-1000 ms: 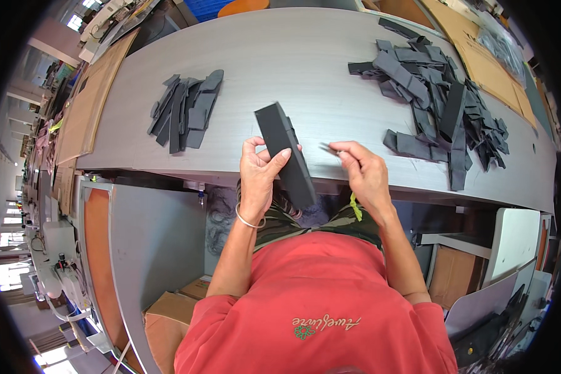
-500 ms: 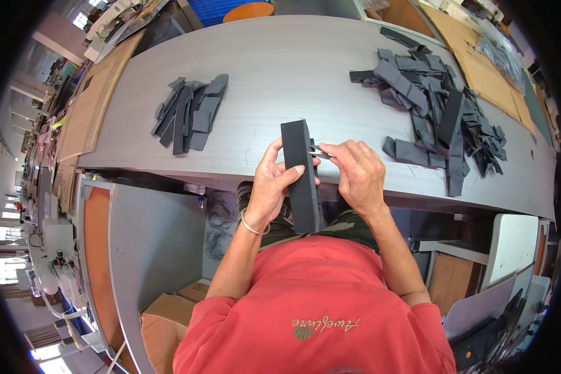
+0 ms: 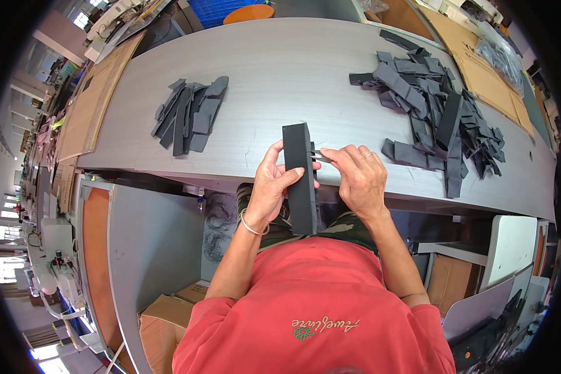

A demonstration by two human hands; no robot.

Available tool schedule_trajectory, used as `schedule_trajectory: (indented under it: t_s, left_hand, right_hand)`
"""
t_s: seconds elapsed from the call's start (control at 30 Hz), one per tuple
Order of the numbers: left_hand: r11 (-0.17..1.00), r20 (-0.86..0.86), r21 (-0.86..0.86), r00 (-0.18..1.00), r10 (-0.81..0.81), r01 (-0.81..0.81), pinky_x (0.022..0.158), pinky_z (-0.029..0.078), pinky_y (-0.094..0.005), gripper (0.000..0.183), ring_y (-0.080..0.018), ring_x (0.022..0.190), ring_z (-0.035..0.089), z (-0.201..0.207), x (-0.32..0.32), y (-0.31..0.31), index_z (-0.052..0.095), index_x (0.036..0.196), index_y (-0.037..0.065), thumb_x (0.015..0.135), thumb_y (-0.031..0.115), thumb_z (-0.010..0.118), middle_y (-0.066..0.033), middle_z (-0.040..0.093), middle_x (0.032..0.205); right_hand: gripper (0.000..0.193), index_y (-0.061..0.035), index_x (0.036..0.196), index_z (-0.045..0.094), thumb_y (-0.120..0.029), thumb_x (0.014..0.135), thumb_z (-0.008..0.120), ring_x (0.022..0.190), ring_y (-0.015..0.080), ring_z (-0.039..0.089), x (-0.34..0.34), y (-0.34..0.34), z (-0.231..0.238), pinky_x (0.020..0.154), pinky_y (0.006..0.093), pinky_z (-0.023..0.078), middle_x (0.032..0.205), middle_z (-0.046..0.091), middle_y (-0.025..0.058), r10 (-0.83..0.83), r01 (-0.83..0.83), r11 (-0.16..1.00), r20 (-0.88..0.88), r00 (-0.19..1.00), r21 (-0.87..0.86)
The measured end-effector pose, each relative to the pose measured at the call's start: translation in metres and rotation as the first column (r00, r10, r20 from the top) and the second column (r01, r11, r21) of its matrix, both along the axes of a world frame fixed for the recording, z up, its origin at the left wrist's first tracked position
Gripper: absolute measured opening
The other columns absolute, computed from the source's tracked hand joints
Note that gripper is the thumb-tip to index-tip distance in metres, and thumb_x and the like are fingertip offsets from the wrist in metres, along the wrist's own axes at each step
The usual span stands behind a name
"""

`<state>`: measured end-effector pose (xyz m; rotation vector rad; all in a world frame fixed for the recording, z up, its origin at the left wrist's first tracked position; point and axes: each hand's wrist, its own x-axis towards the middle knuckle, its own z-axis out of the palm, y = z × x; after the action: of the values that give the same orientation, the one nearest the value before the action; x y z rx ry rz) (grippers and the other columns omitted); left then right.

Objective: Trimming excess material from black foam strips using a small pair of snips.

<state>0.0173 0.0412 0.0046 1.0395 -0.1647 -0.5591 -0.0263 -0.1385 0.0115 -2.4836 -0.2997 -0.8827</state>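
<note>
Workroom furniture surrounds a pale grey tabletop [image 3: 280, 75], and over its near edge a long black piece [image 3: 302, 209] is held lengthwise, with one end above the tabletop and the other end reaching past the edge. The left hand [image 3: 271, 184] grasps this piece, its thumb pressed on the broad face and its fingers passing behind, with some tips showing at the opposite side. I think this grip serves to keep the piece steady and to leave its right side reachable for the right hand [image 3: 363, 177]. The right hand pinches a small metal tool [image 3: 320, 157], whose tip is at that side; the exact kind I cannot tell, because the fingers cover most of it.

On the left part of the tabletop lies a small pile of dark strips [image 3: 190, 118], arranged in roughly one direction. On the right part there is a bigger heap of dark strips [image 3: 405, 84], crossing each other without order. Probably both are put aside so that the hands have room in the middle. The tabletop looks smooth, with a faint grain. Cardboard sheets [image 3: 103, 100] border its left and right edges, a blue crate [image 3: 215, 11] is beyond its far edge, and a cardboard box [image 3: 159, 336] is below its left part
</note>
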Motion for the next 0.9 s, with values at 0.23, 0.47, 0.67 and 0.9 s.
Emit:
schedule_trajectory:
  t_s: [0.23, 0.47, 0.67, 0.9]
  left_hand:
    - [1.000, -0.008, -0.027, 1.000, -0.014, 0.013, 0.068, 0.058, -0.0347, 0.052, -0.0250, 0.073, 0.068, -0.003, -0.001, 0.001, 0.034, 0.130, 0.005, 0.086, 0.001, 0.060, -0.0245, 0.065, 0.100]
    - [0.997, -0.021, -0.029, 0.997, -0.078, 0.077, 0.066, 0.059, -0.0333, 0.068, -0.0258, 0.076, 0.068, -0.004, -0.002, 0.003, 0.021, 0.144, 0.006, 0.086, -0.006, 0.053, -0.0250, 0.064, 0.101]
    - [0.998, -0.006, -0.017, 0.998, -0.068, 0.068, 0.068, 0.061, -0.0338, 0.070, -0.0268, 0.089, 0.067, -0.002, -0.007, -0.002, 0.023, 0.146, 0.005, 0.084, -0.011, 0.051, -0.0217, 0.062, 0.108]
    - [0.998, -0.020, 0.050, 0.999, -0.041, 0.042, 0.061, 0.058, -0.0324, 0.068, -0.0230, 0.069, 0.068, -0.008, -0.003, 0.001, 0.029, 0.143, 0.002, 0.081, -0.010, 0.053, -0.0253, 0.065, 0.100]
  right_hand:
    - [0.027, -0.0122, 0.095, 0.069, 0.003, 0.074, 0.060, 0.065, 0.0232, 0.053, 0.001, 0.001, -0.003, 0.060, 0.0341, 0.040, 0.077, 0.062, 0.0028, 0.005, -0.005, 1.000, -0.002, 1.000, 0.012]
    - [0.016, -0.0112, 0.093, 0.068, -0.004, 0.082, 0.059, 0.068, 0.0248, 0.057, 0.006, -0.003, 0.004, 0.062, 0.0351, 0.044, 0.076, 0.060, 0.0043, -0.030, 0.033, 0.973, -0.020, 0.999, 0.229]
    - [0.016, -0.0095, 0.096, 0.066, -0.004, 0.084, 0.058, 0.071, 0.0258, 0.059, 0.015, -0.002, 0.006, 0.062, 0.0357, 0.045, 0.079, 0.062, 0.0066, -0.030, 0.049, 0.955, -0.070, 0.997, 0.291]
    - [0.018, -0.0109, 0.097, 0.067, -0.005, 0.082, 0.060, 0.070, 0.0255, 0.057, 0.012, -0.002, 0.008, 0.062, 0.0353, 0.045, 0.078, 0.061, 0.0056, 0.038, -0.023, 0.955, -0.046, 0.998, 0.296]
